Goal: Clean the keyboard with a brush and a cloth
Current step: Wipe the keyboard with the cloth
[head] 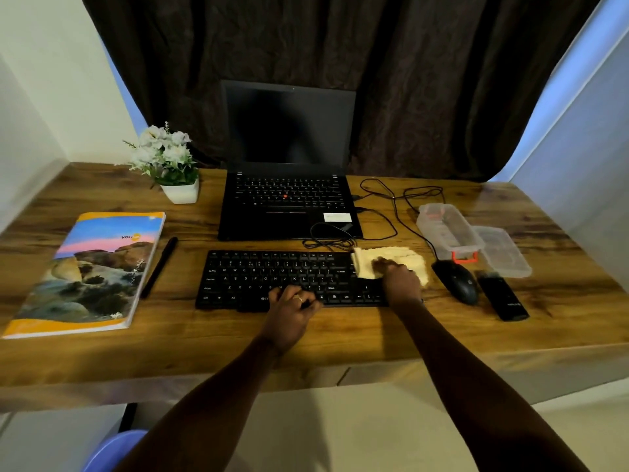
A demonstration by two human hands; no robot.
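Wooden tabletop. My left hand curled at keyboard front edge, contents unclear; right hand presses cloth onto its right end.

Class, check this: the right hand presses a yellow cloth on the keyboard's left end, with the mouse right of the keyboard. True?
No: the head view shows the right hand pressing the yellow cloth on the right end of the keyboard. The rest holds.

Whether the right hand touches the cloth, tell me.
Touching. The head view shows the right hand laying its fingers on the cloth at the keyboard's right end.
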